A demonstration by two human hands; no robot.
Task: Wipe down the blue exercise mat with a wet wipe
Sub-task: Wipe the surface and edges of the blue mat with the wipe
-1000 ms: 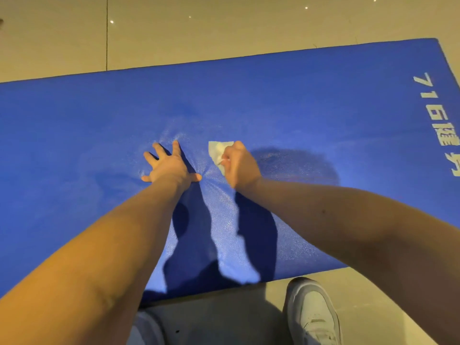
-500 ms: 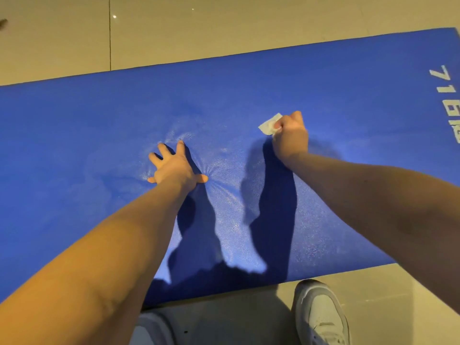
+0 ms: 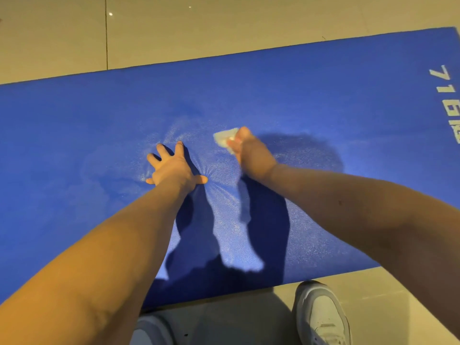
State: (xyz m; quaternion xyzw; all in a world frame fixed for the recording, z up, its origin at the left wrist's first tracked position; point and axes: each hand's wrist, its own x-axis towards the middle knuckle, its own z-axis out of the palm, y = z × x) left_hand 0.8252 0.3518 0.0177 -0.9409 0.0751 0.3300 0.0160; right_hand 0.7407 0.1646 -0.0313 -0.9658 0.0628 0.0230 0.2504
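The blue exercise mat (image 3: 323, 95) lies flat across the tiled floor and fills most of the view. My left hand (image 3: 174, 168) presses flat on its middle with fingers spread, and the foam dimples around the palm. Just to the right, my right hand (image 3: 251, 153) grips a folded white wet wipe (image 3: 226, 139) and holds it down on the mat. Part of the wipe sticks out past the fingers toward the far left; the rest is hidden under the hand.
White lettering (image 3: 450, 100) runs along the mat's right end. Beige floor tiles (image 3: 199, 26) lie beyond the far edge. My white shoe (image 3: 321, 317) stands on the floor at the near edge, with a knee (image 3: 151, 329) beside it.
My right hand swept the wipe to the right and away, then came back left toward my left hand. The left hand stayed pressed in place. The view shifted slightly.
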